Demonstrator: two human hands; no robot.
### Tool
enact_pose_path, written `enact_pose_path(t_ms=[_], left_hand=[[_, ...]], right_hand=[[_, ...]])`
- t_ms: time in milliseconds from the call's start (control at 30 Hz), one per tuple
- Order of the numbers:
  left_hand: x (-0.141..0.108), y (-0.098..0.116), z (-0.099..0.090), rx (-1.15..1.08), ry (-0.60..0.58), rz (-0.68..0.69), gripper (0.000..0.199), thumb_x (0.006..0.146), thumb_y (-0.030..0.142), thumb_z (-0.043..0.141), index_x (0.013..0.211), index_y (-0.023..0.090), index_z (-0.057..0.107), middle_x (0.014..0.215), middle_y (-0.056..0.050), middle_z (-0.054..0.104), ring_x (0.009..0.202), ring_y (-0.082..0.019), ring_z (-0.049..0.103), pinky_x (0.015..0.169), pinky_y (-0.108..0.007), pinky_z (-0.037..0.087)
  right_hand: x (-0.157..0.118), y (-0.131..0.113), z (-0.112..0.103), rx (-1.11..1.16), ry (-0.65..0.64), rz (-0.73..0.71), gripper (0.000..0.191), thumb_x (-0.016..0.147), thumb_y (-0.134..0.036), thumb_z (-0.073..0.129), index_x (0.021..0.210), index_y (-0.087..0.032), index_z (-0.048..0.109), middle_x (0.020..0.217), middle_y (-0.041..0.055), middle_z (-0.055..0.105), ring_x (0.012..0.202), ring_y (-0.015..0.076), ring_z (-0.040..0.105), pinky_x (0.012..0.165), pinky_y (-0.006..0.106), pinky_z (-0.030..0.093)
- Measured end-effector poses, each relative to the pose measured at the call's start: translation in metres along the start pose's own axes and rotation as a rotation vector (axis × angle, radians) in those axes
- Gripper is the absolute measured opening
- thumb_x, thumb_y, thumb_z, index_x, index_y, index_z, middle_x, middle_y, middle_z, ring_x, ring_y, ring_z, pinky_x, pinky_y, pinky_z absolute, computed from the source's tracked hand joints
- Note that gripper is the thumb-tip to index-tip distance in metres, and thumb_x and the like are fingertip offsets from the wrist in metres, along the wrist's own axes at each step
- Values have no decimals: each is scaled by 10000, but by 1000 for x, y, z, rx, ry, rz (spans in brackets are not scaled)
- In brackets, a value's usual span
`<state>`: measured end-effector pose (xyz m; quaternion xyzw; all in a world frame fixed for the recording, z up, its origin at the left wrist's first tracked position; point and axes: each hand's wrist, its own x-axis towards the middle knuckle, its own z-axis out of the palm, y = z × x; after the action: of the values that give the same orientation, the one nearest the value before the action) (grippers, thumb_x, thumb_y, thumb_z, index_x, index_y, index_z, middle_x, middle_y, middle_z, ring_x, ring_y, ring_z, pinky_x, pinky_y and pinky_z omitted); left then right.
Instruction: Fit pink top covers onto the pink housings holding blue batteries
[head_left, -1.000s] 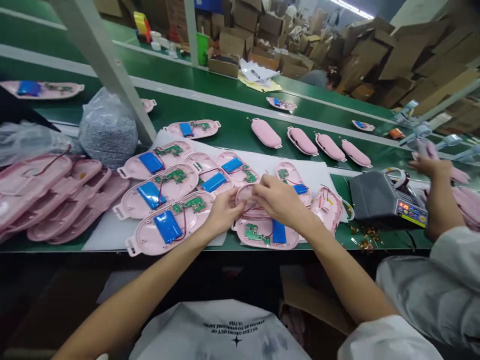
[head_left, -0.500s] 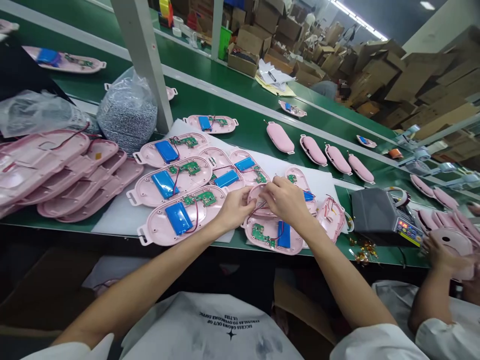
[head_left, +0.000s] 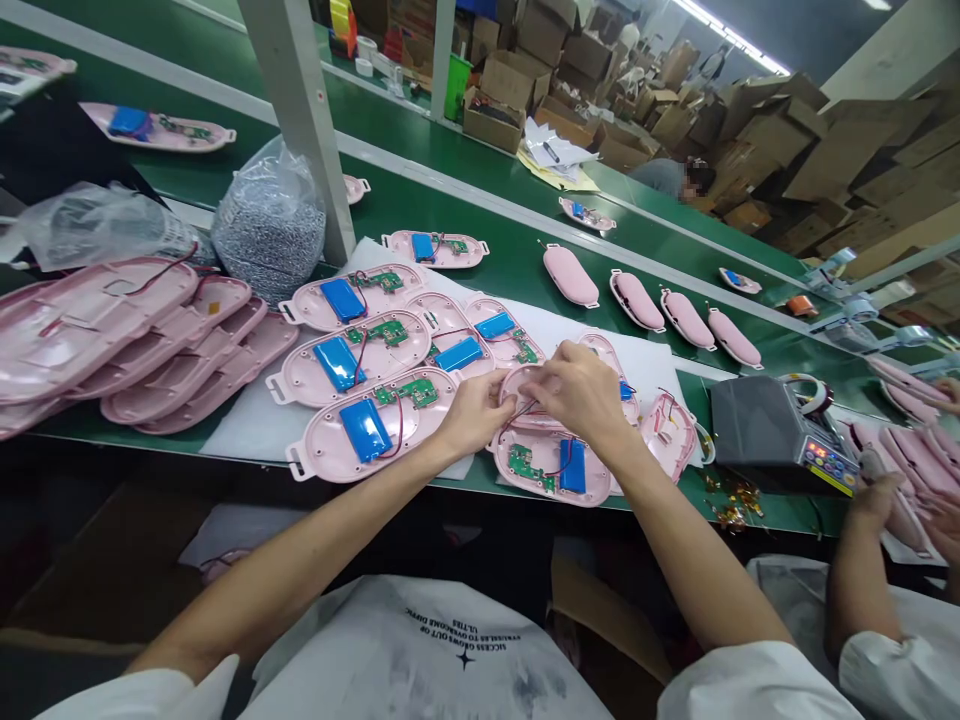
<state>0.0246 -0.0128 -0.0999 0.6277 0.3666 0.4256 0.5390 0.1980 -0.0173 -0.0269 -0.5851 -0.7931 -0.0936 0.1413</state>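
Observation:
Both hands are at a pink plastic shell half [head_left: 517, 382], which lies over other open shells. My left hand [head_left: 480, 408] pinches its left edge between thumb and fingers. My right hand [head_left: 583, 392] reaches over the shell from the right, fingertips pressed together beside thin wires; what they grip is hidden. Just below lies an open shell [head_left: 536, 490] with a green circuit board [head_left: 525, 465] and a blue battery pack [head_left: 572, 466]. More shells with batteries and boards lie left of my hands, the nearest being an open shell [head_left: 330, 450].
Stacked pink shells [head_left: 97, 330] and a bag of small metal parts [head_left: 270, 225] are at left. At right stand a grey machine with a display [head_left: 757, 425] and loose gold-coloured pieces [head_left: 735, 500]. Closed pink cases [head_left: 570, 275] lie beyond. A co-worker's hand [head_left: 877, 500] handles shells at far right.
The view has shifted slightly, moving the bench items a little to the right. My hands stay at the same shell, fingers barely moved. The co-worker's hands and shell at right have moved.

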Motion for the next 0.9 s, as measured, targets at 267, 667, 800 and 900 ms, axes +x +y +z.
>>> enact_pose_path(t_ms=[267,667,800,900], left_hand=[[-5,21,-5,227,-71,86,286,879,298,554,1127,183,641,1009,-47,700,928,-220,649,850,-325,495],[34,80,-1,892,-733,-47,770,651,496,734,1321,190,508,1309,-144,580,1192,-337,559,979,-423,459],[48,75,15,1014,-813,-199,732,526,549,756,1142,170,643,1148,-137,653,1009,-339,639,817,-392,517],[65,78,-8,982,-647,-161,761,493,502,762,1181,198,646,1194,-122,661,1044,-341,641,817,-387,531]], right_hand=[[-21,23,-14,313,9,6,65,874,-248,638,865,-208,689,818,13,692,779,169,630,696,281,425],[-130,-24,17,393,401,-53,81,902,-213,574,930,-210,650,859,51,687,802,189,618,708,324,511],[-169,37,2,425,708,560,118,890,-250,564,873,-205,671,828,62,690,764,199,646,708,332,526],[-211,103,-4,519,869,1069,233,846,-403,622,830,-179,683,763,64,684,664,183,633,619,295,527]])
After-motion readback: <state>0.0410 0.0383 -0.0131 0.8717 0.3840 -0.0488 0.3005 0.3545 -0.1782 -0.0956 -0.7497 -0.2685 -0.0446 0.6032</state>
